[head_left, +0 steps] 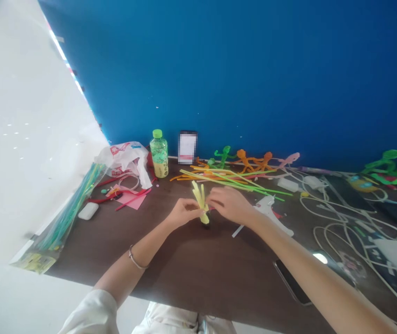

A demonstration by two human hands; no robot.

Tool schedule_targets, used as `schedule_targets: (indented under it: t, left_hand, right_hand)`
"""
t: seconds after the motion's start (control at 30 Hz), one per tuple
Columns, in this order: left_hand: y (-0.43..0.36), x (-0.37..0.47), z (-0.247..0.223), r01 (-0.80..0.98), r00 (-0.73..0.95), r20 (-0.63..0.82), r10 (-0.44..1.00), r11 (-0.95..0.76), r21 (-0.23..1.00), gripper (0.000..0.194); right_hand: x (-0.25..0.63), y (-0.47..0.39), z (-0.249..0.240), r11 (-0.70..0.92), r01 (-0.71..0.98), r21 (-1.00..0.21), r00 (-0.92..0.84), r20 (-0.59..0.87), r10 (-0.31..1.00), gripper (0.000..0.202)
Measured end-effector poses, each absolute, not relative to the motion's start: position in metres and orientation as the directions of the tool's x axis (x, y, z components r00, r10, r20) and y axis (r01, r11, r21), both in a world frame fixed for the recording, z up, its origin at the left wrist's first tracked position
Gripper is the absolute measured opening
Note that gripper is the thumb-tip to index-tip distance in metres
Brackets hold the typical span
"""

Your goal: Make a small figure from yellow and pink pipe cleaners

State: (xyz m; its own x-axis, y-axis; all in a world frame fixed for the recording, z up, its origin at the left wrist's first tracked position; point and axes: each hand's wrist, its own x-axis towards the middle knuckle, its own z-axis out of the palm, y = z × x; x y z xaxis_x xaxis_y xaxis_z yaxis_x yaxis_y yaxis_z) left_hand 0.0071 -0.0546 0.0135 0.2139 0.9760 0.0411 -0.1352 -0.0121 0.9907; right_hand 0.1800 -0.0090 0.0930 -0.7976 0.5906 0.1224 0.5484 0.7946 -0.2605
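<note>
A bundle of yellow pipe cleaners [201,199], bent into a small upright figure with several prongs, is held just above the dark table [184,264]. My left hand [186,211] pinches it low on its left side. From the right, my right hand [228,202] has its fingers closed at the bundle's edge; the exact fingertip contact is partly hidden. Behind the hands lie loose orange, yellow and green pipe cleaners [233,176]. A white glue gun [271,211] rests beneath my right forearm.
Along the back stand a green-capped bottle [159,155], a phone [187,147] and twisted figures [243,160]. To the left are a plastic bag [128,157], an earphone case [88,211] and bagged pipe cleaners [73,213]. Tangled white cables [334,227] and another phone [292,282] lie right.
</note>
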Motion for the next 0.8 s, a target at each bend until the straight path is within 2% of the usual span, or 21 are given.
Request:
schedule_targets:
  t: [0.07,0.13,0.2,0.27,0.33,0.37,0.47,0.53,0.63,0.7,0.73,0.8]
  left_hand:
    - [-0.056,0.006,0.015,-0.208,0.316,0.009,0.949,0.060,0.976,0.021]
    - [-0.058,0.006,0.015,-0.273,0.379,-0.011,0.925,0.123,0.954,0.021]
    - [-0.057,0.007,0.013,-0.348,0.351,-0.003,0.937,0.133,0.928,0.020]
    - [-0.056,0.008,0.011,-0.402,0.255,0.004,0.967,0.102,0.910,0.018]
    - [-0.054,0.010,0.010,-0.417,0.145,-0.003,0.989,0.064,0.907,0.016]
    - [-0.054,0.011,0.011,-0.409,0.096,-0.007,0.995,0.046,0.911,0.015]
    - [-0.054,0.014,0.013,-0.354,-0.020,0.000,1.000,-0.007,0.935,0.014]
    - [-0.054,0.016,0.015,-0.307,-0.073,0.013,0.997,-0.034,0.951,0.016]
    - [-0.055,0.018,0.014,-0.219,-0.129,0.023,0.991,-0.052,0.974,0.017]
    - [-0.055,0.018,0.013,-0.153,-0.139,0.032,0.990,-0.054,0.987,0.017]
    - [-0.054,0.018,0.012,-0.123,-0.134,0.038,0.990,-0.054,0.991,0.016]
    - [-0.053,0.016,0.010,-0.060,-0.114,0.051,0.992,-0.059,0.996,0.014]
  right_hand:
    - [0.180,-0.002,0.097,0.641,0.521,-0.564,-0.793,-0.042,0.607,0.024]
    - [0.180,0.001,0.093,0.425,0.481,-0.767,-0.803,-0.191,0.565,0.025]
    - [0.179,-0.002,0.083,0.243,0.436,-0.867,-0.786,-0.235,0.572,0.026]
    - [0.177,-0.010,0.069,0.114,0.376,-0.920,-0.701,-0.202,0.684,0.027]
    - [0.175,-0.020,0.055,0.073,0.336,-0.939,-0.567,-0.139,0.812,0.028]
    - [0.173,-0.025,0.050,0.104,0.353,-0.930,-0.508,-0.097,0.856,0.029]
    - [0.170,-0.037,0.042,0.294,0.484,-0.824,-0.438,0.063,0.897,0.031]
    - [0.170,-0.042,0.042,0.453,0.591,-0.667,-0.456,0.187,0.870,0.030]
    - [0.172,-0.043,0.046,0.670,0.698,-0.252,-0.570,0.371,0.733,0.027]
    - [0.174,-0.041,0.049,0.733,0.680,0.028,-0.669,0.435,0.603,0.023]
    - [0.175,-0.039,0.050,0.743,0.657,0.127,-0.706,0.449,0.547,0.021]
    - [0.177,-0.035,0.054,0.746,0.621,0.240,-0.752,0.452,0.480,0.021]
